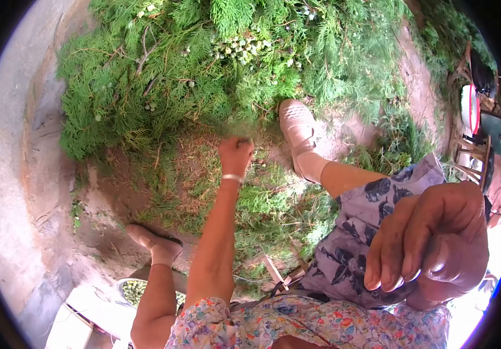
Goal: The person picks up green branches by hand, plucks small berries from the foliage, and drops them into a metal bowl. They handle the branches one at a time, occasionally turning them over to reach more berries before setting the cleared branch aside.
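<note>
My left hand (237,157), with a pale band at the wrist, is closed in a fist low over the ground, just below the heap of green cypress branches (181,87). A blurred greenish patch shows right above its knuckles, and what the fingers hold I cannot make out. Pale green cones (243,49) cluster among the foliage farther up. Large and near the camera on the right, my right hand (430,238) has its fingers curled down and the thumb drawn in against them, hiding the palm side. It overlaps the patterned shorts (352,232) in this view.
A white container (124,285) full of small green cones stands by my left leg. Loose sprigs (268,200) litter the soil between my shoes. A concrete wall (12,157) runs along the left. A red-rimmed white basin (470,110) and a wooden stool (472,157) are at the right.
</note>
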Available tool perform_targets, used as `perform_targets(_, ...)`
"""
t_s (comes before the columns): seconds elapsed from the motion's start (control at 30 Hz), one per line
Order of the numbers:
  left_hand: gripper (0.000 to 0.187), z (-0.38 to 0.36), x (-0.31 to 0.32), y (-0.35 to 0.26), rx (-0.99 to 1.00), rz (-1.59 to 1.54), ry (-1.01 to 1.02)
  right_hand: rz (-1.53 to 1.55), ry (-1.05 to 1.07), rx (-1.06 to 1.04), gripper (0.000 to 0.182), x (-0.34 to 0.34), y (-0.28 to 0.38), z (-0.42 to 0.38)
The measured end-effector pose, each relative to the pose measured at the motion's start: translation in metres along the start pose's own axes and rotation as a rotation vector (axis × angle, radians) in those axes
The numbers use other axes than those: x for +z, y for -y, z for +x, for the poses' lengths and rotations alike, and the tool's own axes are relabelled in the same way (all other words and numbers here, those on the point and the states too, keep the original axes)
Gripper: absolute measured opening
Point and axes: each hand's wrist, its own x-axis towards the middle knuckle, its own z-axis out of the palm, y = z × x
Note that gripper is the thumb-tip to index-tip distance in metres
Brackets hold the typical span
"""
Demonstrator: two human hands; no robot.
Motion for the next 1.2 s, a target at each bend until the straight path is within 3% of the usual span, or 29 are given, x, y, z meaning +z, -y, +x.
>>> perform_targets(0.07, 0.009, -0.036, -0.020, -0.006, -0.367, -0.767, 0.146, 0.031, 0.109, 0.018, 0.027, -0.016, -0.003, 0.001)
perform_targets(0.13, 0.008, -0.060, -0.030, -0.004, -0.426, -0.878, 0.128, 0.052, 0.172, 0.033, 0.027, -0.006, -0.004, 0.003)
perform_targets(0.2, 0.007, -0.061, -0.034, -0.010, -0.475, -0.996, 0.121, -0.021, -0.012, -0.021, 0.027, 0.012, -0.001, -0.002)
perform_targets(0.33, 0.012, -0.028, -0.032, 0.000, -0.439, -0.721, 0.001, -0.027, -0.100, -0.035, 0.028, 0.020, -0.001, -0.001)
perform_targets(0.4, 0.017, -0.009, -0.031, -0.007, 0.005, 0.287, -0.157, -0.027, -0.111, -0.027, 0.028, 0.017, -0.002, 0.000)
perform_targets(0.43, 0.017, -0.002, -0.029, -0.012, 0.005, 0.285, -0.158, -0.028, -0.115, -0.024, 0.028, 0.014, -0.003, 0.000)
perform_targets(0.5, 0.017, 0.007, -0.024, -0.023, 0.037, 0.720, -0.119, 0.053, 0.053, 0.003, 0.027, 0.000, -0.007, 0.003)
perform_targets(0.53, 0.017, 0.009, -0.022, -0.020, 0.037, 0.717, -0.120, 0.078, 0.109, 0.013, 0.027, 0.003, -0.007, 0.006)
perform_targets(0.63, 0.011, 0.009, -0.024, -0.012, 0.079, 0.798, -0.130, -0.008, -0.110, -0.028, 0.027, 0.024, -0.002, 0.001)
perform_targets(0.7, 0.007, -0.005, -0.033, -0.009, 0.066, 0.378, -0.202, -0.010, -0.097, -0.018, 0.027, 0.022, -0.002, 0.000)
perform_targets(0.73, 0.007, -0.013, -0.036, -0.009, 0.065, 0.378, -0.199, -0.010, -0.092, -0.011, 0.028, 0.020, -0.001, -0.001)
perform_targets(0.8, 0.006, -0.029, -0.042, -0.006, -0.365, -0.311, -0.035, -0.008, -0.081, 0.002, 0.028, 0.020, -0.001, -0.001)
perform_targets(0.83, 0.004, -0.036, -0.035, 0.009, -0.198, -0.142, -0.057, -0.006, -0.075, 0.008, 0.028, 0.020, -0.001, -0.001)
perform_targets(0.87, 0.004, -0.042, -0.026, 0.023, -0.199, -0.142, -0.059, -0.021, -0.067, 0.005, 0.028, 0.020, -0.001, -0.001)
perform_targets(0.93, 0.006, -0.053, -0.005, 0.021, 0.112, -0.052, -0.055, -0.039, -0.061, 0.000, 0.029, 0.019, 0.000, -0.001)
perform_targets(0.97, 0.006, -0.056, 0.004, 0.020, 0.113, -0.055, -0.052, -0.037, -0.057, 0.002, 0.029, 0.019, 0.000, -0.001)
perform_targets(1.03, 0.011, -0.060, 0.020, 0.016, 0.366, 0.419, -0.088, -0.036, -0.056, 0.006, 0.029, 0.019, 0.000, -0.001)
perform_targets(1.2, 0.016, -0.060, 0.053, 0.023, 0.323, 0.840, -0.081, -0.042, -0.077, 0.008, 0.029, 0.021, 0.000, 0.000)
